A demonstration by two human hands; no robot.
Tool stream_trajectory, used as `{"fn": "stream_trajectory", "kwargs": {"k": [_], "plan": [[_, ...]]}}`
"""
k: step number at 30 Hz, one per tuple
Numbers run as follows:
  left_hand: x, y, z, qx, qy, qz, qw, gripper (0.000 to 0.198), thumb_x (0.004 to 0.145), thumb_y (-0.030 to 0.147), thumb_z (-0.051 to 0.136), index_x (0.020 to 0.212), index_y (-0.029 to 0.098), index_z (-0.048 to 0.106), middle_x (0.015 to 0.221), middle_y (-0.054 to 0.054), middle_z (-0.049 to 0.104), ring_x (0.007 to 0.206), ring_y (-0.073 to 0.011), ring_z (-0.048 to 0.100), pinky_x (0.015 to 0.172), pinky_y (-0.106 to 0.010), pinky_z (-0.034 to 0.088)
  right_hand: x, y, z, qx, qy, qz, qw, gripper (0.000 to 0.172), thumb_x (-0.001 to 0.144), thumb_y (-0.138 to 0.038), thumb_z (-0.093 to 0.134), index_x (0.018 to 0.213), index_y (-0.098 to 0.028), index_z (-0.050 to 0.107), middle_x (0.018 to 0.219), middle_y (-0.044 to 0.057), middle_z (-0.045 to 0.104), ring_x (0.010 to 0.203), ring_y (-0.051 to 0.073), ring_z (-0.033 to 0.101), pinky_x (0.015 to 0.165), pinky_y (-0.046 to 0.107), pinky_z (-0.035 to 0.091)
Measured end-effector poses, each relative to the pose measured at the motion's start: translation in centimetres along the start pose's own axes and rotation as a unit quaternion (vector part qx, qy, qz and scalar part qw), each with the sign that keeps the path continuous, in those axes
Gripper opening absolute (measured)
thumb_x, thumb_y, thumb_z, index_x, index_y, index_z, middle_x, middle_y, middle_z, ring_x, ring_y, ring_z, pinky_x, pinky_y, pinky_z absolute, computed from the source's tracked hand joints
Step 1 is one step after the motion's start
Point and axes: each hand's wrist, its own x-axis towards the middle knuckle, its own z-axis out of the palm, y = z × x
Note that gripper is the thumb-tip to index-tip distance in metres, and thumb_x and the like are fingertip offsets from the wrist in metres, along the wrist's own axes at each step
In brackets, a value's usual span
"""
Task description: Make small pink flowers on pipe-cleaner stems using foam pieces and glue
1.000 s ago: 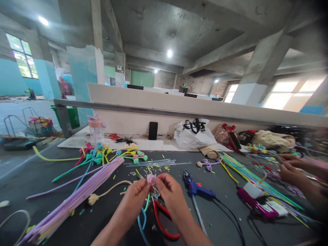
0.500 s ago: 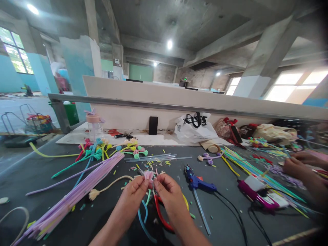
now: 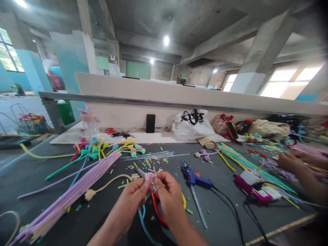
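Between both sets of fingertips is a small pink fuzzy flower, seemingly of chenille stem. My left hand pinches it from the left, my right hand from the right. Beneath them lie scissors with red-and-yellow handles, their blades partly hidden behind the flower and fingers. A blue stem curves below the hands. Left of them rests a cream stem with a fuzzy head. Small cut pieces are scattered just beyond the fingers.
A bundle of lilac stems lies at left, with finished-looking flowers behind it. A blue glue gun and a magenta one trail cords at right. A co-worker's hands are at far right. A phone leans against the partition.
The view has shifted slightly, so the table's things sit a little further left. Both hands still pinch the pink flower, whose visible shape looks more bunched, and more scissor blade shows beside it.
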Motion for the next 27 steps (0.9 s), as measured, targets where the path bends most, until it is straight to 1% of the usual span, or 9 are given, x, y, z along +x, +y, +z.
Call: {"fn": "stream_trajectory", "kwargs": {"k": [4,6,8,10,13,15,18,21,27], "plan": [[0.0,-0.1,0.1,-0.017,-0.014,-0.014,1.000,0.032,0.080,0.045,0.051,0.069,0.015,0.053,0.058,0.005,0.036,0.052,-0.0079,0.023,0.048,-0.022,0.019,-0.3,0.4,0.1,-0.075,0.045,-0.034,0.996,0.014,0.076,-0.031,0.056,0.069,-0.018,0.058,0.067,0.001,0.058,0.066,0.016,0.052,0.061,0.025,0.041],[0.0,-0.2,0.0,-0.036,-0.016,-0.022,0.999,0.032,0.079,0.045,0.053,0.068,0.015,0.053,0.057,0.005,0.035,0.051,-0.0074,0.022,0.047,-0.021,0.018,-0.4,0.6,0.1,-0.099,0.050,-0.041,0.993,0.014,0.076,-0.030,0.056,0.069,-0.019,0.058,0.069,0.002,0.059,0.069,0.017,0.053,0.063,0.026,0.041],[0.1,-0.1,-0.3,-0.061,-0.013,-0.029,0.998,0.032,0.079,0.043,0.054,0.066,0.014,0.053,0.057,0.005,0.036,0.050,-0.0068,0.022,0.046,-0.020,0.017,-0.4,0.6,-0.2,-0.120,0.032,-0.044,0.991,0.014,0.077,-0.030,0.056,0.069,-0.019,0.059,0.069,0.003,0.059,0.070,0.018,0.053,0.065,0.027,0.041],[0.2,0.0,-0.5,-0.086,-0.013,-0.041,0.995,0.030,0.078,0.041,0.057,0.067,0.014,0.055,0.058,0.005,0.038,0.050,-0.0063,0.023,0.045,-0.019,0.018,-0.4,0.4,-0.6,-0.123,0.005,-0.057,0.991,0.013,0.079,-0.030,0.055,0.074,-0.019,0.059,0.070,0.002,0.060,0.071,0.018,0.054,0.066,0.027,0.042],[0.1,0.2,-0.8,-0.103,-0.021,-0.055,0.993,0.027,0.077,0.039,0.059,0.069,0.013,0.057,0.058,0.004,0.039,0.051,-0.0060,0.026,0.046,-0.018,0.020,-0.2,-0.1,-1.2,-0.103,-0.008,-0.121,0.987,0.014,0.082,-0.027,0.052,0.090,-0.020,0.060,0.080,0.003,0.061,0.075,0.017,0.056,0.070,0.028,0.043],[0.0,0.1,-1.0,-0.104,-0.024,-0.059,0.992,0.026,0.078,0.038,0.058,0.072,0.013,0.058,0.059,0.003,0.041,0.051,-0.0056,0.028,0.047,-0.017,0.022,0.0,-0.4,-1.6,-0.111,-0.016,-0.179,0.977,0.016,0.082,-0.023,0.051,0.095,-0.021,0.061,0.087,0.004,0.062,0.080,0.017,0.056,0.073,0.028,0.043],[0.0,-0.1,-1.1,-0.103,-0.031,-0.063,0.992,0.025,0.078,0.037,0.058,0.078,0.012,0.060,0.063,0.002,0.044,0.051,-0.0049,0.028,0.047,-0.017,0.021,0.3,-0.6,-1.8,-0.154,-0.044,-0.246,0.956,0.017,0.082,-0.019,0.052,0.094,-0.023,0.064,0.089,0.004,0.064,0.085,0.018,0.057,0.077,0.030,0.042],[0.1,-0.3,-1.1,-0.106,-0.037,-0.059,0.992,0.026,0.079,0.038,0.057,0.080,0.012,0.061,0.063,0.002,0.043,0.051,-0.0048,0.026,0.047,-0.017,0.021,0.4,-0.2,-1.8,-0.193,-0.041,-0.280,0.940,0.015,0.082,-0.019,0.054,0.092,-0.024,0.065,0.086,0.003,0.065,0.084,0.018,0.058,0.077,0.031,0.041],[0.2,-0.1,-1.2,-0.099,-0.029,-0.059,0.993,0.029,0.076,0.039,0.059,0.067,0.012,0.057,0.056,0.004,0.038,0.050,-0.0056,0.025,0.046,-0.018,0.020,0.4,0.7,-1.8,-0.269,-0.012,-0.326,0.906,0.011,0.083,-0.017,0.052,0.084,-0.022,0.062,0.083,0.003,0.063,0.083,0.018,0.057,0.078,0.033,0.035]]}}
